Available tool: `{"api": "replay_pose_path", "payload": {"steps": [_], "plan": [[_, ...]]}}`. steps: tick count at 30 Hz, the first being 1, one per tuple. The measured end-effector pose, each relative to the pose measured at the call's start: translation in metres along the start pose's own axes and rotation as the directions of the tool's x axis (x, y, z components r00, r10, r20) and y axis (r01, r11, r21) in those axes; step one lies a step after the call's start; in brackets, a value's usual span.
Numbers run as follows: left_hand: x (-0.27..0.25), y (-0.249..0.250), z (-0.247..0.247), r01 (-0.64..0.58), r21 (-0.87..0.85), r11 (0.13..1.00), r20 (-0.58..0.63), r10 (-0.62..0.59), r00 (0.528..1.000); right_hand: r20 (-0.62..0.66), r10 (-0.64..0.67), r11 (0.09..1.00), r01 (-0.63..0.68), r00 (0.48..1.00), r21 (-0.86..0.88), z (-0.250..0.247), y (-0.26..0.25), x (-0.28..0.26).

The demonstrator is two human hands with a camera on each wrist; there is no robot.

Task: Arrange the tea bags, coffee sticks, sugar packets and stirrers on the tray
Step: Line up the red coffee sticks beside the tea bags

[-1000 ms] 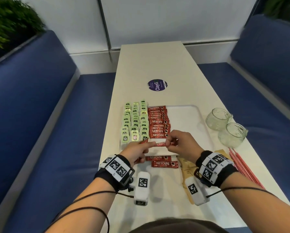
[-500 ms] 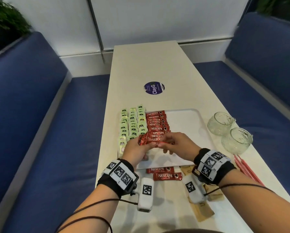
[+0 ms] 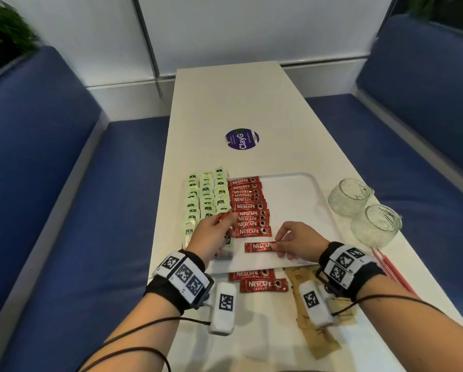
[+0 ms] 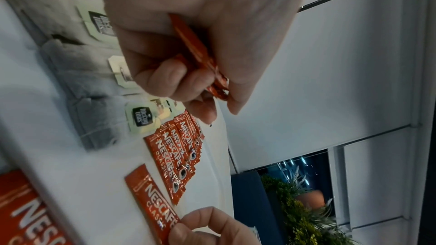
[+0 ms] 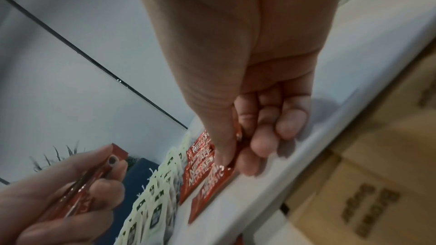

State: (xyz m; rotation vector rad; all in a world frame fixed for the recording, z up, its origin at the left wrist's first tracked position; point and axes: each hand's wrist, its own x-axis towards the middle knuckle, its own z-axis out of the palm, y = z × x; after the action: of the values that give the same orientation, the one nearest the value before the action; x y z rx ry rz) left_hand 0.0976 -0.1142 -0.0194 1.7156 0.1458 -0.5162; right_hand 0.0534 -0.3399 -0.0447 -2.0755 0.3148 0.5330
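Head camera looks down at a white tray point(image 3: 300, 189). The right hand point(image 3: 297, 241) pinches the end of one Nescafe stick point(image 3: 259, 247), flat on the tray between the hands. The left hand point(image 3: 211, 237) grips a few more sticks point(image 4: 200, 57). Beyond both hands lie a row of Nescafe sticks point(image 3: 249, 208) and green tea bags point(image 3: 206, 194).

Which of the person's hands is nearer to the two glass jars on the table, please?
Right. The right hand lies on the tray beside the glass jars; the left hand is farther off, by the tea bags.
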Motion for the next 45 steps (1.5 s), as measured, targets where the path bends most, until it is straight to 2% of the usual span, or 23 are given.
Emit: {"api": "replay_pose_path", "payload": {"steps": [5, 13, 17, 20, 22, 23, 25, 28, 31, 35, 38, 41, 45], "plan": [[-0.003, 0.001, 0.000, 0.032, -0.027, 0.999, -0.001, -0.032, 0.999, -0.031, 0.049, 0.995, -0.052, 0.998, -0.083, 0.010, -0.012, 0.012], [-0.009, 0.003, 0.000, 0.084, -0.065, 0.994, 0.028, -0.082, 0.996, -0.071, 0.043, 0.996, -0.048, 0.997, -0.076, 0.009, -0.026, 0.013], [-0.011, 0.000, -0.001, 0.068, -0.086, 0.994, 0.132, -0.056, 0.990, -0.117, 0.047, 0.988, -0.064, 0.992, -0.142, 0.005, -0.026, 0.014], [-0.014, 0.000, -0.001, 0.023, -0.058, 0.998, 0.222, -0.009, 0.975, -0.240, 0.036, 0.978, -0.083, 0.970, -0.191, 0.001, -0.019, 0.017], [-0.016, 0.002, 0.000, 0.004, -0.040, 0.999, 0.246, 0.006, 0.969, -0.294, -0.032, 0.993, -0.004, 0.955, -0.122, -0.001, -0.022, 0.015], [-0.016, 0.003, 0.001, -0.009, -0.013, 1.000, 0.256, 0.013, 0.967, -0.279, -0.066, 0.997, 0.056, 0.958, -0.044, -0.001, -0.027, 0.012], [-0.016, 0.005, 0.002, -0.025, 0.042, 0.999, 0.275, 0.012, 0.961, -0.176, -0.133, 0.981, 0.155, 0.975, 0.120, 0.003, -0.040, 0.006], [-0.016, 0.006, 0.005, -0.046, 0.108, 0.993, 0.291, 0.013, 0.957, -0.063, -0.228, 0.945, 0.236, 0.972, 0.228, 0.011, -0.050, 0.001], [-0.015, 0.008, 0.006, -0.016, 0.102, 0.995, 0.267, -0.012, 0.964, -0.104, -0.274, 0.903, 0.293, 0.956, 0.314, 0.011, -0.050, -0.001], [-0.028, 0.015, 0.006, 0.114, -0.108, 0.988, 0.202, -0.091, 0.975, -0.226, -0.315, 0.825, 0.384, 0.922, 0.416, -0.004, -0.045, -0.021], [-0.027, 0.017, 0.003, 0.127, -0.187, 0.974, 0.210, -0.087, 0.974, -0.238, -0.339, 0.804, 0.411, 0.910, 0.429, -0.006, -0.044, -0.023], [-0.025, 0.013, 0.003, 0.057, -0.083, 0.995, 0.191, -0.040, 0.981, -0.208, -0.339, 0.794, 0.398, 0.917, 0.459, -0.002, -0.044, -0.024], [-0.023, 0.007, 0.005, -0.028, 0.039, 0.999, 0.108, 0.023, 0.994, -0.149, -0.285, 0.839, 0.322, 0.947, 0.440, 0.002, -0.042, -0.022]]}}
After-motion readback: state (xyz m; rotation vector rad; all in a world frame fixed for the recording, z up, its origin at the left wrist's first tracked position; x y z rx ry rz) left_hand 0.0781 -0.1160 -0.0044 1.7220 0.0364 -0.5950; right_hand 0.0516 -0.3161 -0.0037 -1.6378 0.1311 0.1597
